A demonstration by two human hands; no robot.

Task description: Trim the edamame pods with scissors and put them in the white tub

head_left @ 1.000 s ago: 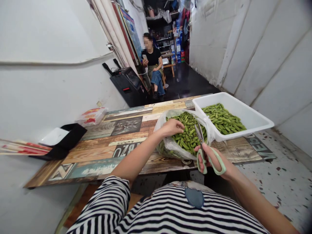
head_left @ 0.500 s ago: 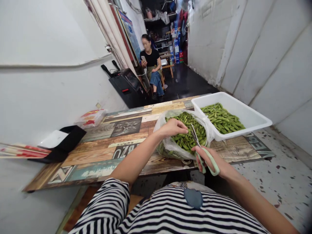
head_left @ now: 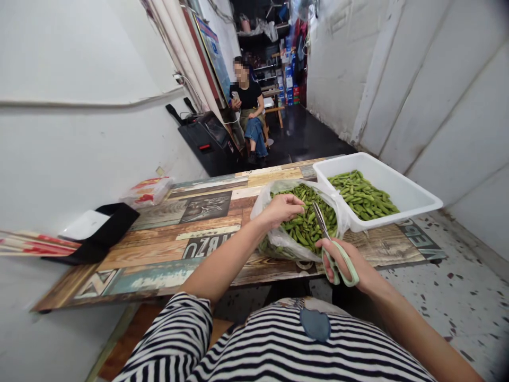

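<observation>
A clear plastic bag (head_left: 262, 199) full of green edamame pods (head_left: 300, 228) lies open on the table in front of me. Above its left side is my left hand (head_left: 285, 208), thumb and fingers pinched together. A green pod seems to be at the fingertips, though it blends with the pods beneath. My right hand (head_left: 345, 260), at the bag's near right edge, grips scissors (head_left: 345, 265) with pale green handles. Their blades point up and away over the pods, nearly together, a little right of my left fingertips.
A white plastic tub (head_left: 413, 199) with more pods stands right of the bag on the patterned wooden table (head_left: 159, 249). At the left are a black holder (head_left: 107, 239) with wrapped chopsticks and a plastic packet (head_left: 147, 191). A person (head_left: 250, 101) sits further back holding a phone.
The scissor blades have come closer together and moved slightly right, away from my left fingertips. My left hand has shifted a little to the left, still pinched.
</observation>
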